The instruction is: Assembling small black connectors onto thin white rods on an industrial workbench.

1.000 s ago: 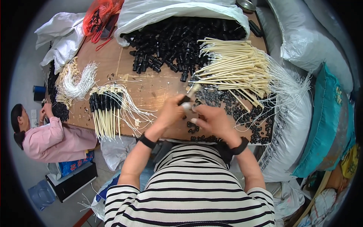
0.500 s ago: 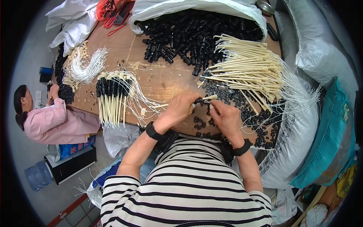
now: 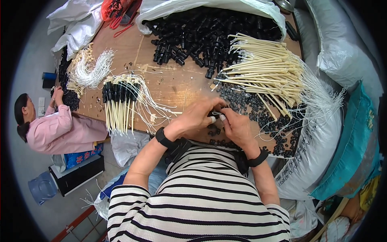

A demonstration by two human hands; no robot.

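Note:
My left hand (image 3: 196, 114) is closed, and a cream stick (image 3: 175, 113) juts out from its left side; a black tubular fitting was on it, now hidden by the fingers. My right hand (image 3: 239, 128) meets it fingertip to fingertip, pinching a thin white cord (image 3: 217, 113) that forms a small loop between the hands. To the left lies a row of cream sticks with black fittings (image 3: 117, 93) and loose white cords. On the right a heap of bare cream sticks (image 3: 266, 72) trails white cords, above many small black clips (image 3: 246, 101).
An open white sack (image 3: 217, 5) spills black fittings (image 3: 183, 38) at the table's far side. A bundle of white cords (image 3: 96, 72) lies far left. Full sacks (image 3: 342, 149) stand along the right edge. A person in pink (image 3: 60, 129) works at the left edge.
My hands have drawn together over the stick. The black fitting and the stick's right end are no longer visible between them; a white cord loop shows there now.

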